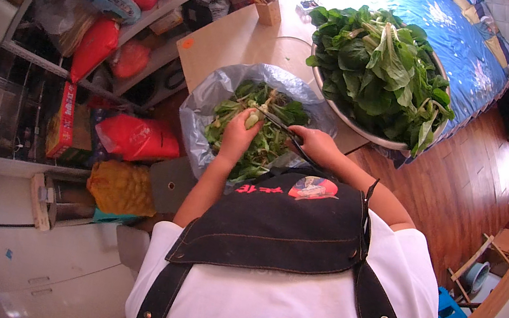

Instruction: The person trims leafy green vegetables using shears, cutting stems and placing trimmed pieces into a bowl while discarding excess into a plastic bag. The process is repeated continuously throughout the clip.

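My left hand (242,130) grips the pale green stem end of a leafy vegetable (252,119). In my right hand (315,144) is a dark-handled cutting tool (289,133), probably scissors, its metal tip touching or very near the stem. Both hands are above a plastic bag (203,100) that stands spread at the table edge, with loose green leaves and stems (254,159) inside. Beyond my right hand, a large metal basin (391,142) is heaped with leafy greens (375,68). The fingers of my right hand partly hide the tool's handles.
The table (222,47) holds a container of wooden sticks (269,12) at the back. Shelves with bagged goods stand on the left, above a red bag (146,140) and a yellow net sack (121,187). A blue-covered surface (473,59) lies behind the basin.
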Action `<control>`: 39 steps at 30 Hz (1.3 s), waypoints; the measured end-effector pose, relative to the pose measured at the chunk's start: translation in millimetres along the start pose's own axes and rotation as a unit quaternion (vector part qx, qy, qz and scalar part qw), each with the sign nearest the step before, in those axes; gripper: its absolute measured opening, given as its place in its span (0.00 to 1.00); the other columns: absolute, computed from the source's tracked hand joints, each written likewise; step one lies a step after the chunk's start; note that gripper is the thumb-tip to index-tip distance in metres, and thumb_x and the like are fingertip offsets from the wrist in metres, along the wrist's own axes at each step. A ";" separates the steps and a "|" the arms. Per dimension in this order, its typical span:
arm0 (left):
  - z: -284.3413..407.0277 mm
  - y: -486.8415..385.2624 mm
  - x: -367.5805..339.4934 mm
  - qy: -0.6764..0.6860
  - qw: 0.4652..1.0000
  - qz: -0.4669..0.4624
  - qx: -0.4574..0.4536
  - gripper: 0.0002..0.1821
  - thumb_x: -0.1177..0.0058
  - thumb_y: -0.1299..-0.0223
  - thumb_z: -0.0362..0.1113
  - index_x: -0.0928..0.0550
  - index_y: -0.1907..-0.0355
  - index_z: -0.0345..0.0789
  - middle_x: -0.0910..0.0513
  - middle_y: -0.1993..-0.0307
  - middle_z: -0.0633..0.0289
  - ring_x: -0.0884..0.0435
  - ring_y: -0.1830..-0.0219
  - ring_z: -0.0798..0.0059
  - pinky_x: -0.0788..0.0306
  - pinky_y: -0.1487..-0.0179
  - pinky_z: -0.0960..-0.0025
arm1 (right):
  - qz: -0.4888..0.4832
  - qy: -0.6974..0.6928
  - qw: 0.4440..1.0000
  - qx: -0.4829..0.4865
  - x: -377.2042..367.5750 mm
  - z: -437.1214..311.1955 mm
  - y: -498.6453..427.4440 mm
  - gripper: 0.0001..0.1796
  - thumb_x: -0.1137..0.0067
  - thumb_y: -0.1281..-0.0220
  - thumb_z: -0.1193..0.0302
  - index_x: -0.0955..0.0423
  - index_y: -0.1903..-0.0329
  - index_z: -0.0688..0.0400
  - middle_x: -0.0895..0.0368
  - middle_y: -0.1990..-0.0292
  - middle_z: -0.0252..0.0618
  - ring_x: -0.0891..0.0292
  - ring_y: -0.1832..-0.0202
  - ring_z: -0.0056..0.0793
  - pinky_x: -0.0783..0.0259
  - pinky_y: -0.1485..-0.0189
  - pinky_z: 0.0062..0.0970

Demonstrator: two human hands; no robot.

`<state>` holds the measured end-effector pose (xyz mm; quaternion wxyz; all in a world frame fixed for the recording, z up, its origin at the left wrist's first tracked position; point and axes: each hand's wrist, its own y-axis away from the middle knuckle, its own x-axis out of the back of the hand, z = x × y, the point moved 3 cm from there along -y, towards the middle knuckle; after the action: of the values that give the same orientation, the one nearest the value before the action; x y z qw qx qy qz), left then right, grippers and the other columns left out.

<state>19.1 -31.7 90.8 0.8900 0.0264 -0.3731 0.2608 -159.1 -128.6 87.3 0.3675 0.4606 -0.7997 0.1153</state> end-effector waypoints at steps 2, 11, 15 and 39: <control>1.5 1.8 -4.7 -0.042 0.999 -0.020 -0.020 0.19 0.44 0.49 0.41 0.25 0.56 0.32 0.21 0.62 0.52 0.22 0.59 0.65 0.32 0.55 0.71 | -0.009 -0.005 1.000 -0.005 -7.6 6.6 -0.9 0.21 0.47 0.49 0.53 0.26 0.57 0.52 0.21 0.67 0.48 0.26 0.64 0.48 0.32 0.64 0.41; 13.2 -39.3 35.3 0.587 0.800 -0.063 0.105 0.15 0.49 0.44 0.38 0.26 0.57 0.32 0.21 0.62 0.58 0.22 0.60 0.69 0.30 0.53 0.69 | -0.120 0.114 0.981 -0.097 -30.3 60.8 13.2 0.23 0.47 0.49 0.49 0.27 0.58 0.53 0.21 0.65 0.45 0.25 0.62 0.46 0.32 0.62 0.42; 29.4 -79.9 30.2 0.644 0.746 -0.101 0.135 0.15 0.51 0.43 0.39 0.27 0.57 0.32 0.22 0.60 0.56 0.23 0.58 0.67 0.31 0.51 0.66 | -0.064 0.021 0.993 -0.100 -24.4 75.2 35.3 0.23 0.47 0.49 0.50 0.28 0.62 0.56 0.21 0.68 0.46 0.25 0.64 0.48 0.31 0.66 0.43; 66.1 -121.8 60.4 0.641 0.745 -0.155 0.102 0.15 0.56 0.46 0.43 0.28 0.60 0.34 0.24 0.68 0.56 0.24 0.65 0.62 0.39 0.42 0.50 | 0.170 0.080 0.982 0.035 24.1 41.4 13.8 0.28 0.43 0.54 0.62 0.37 0.47 0.54 0.28 0.62 0.48 0.31 0.59 0.47 0.34 0.59 0.40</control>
<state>70.5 -126.0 197.3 0.9396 0.0007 0.3235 0.1116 -197.7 -158.3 77.0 0.3888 0.3201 -0.8298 0.2406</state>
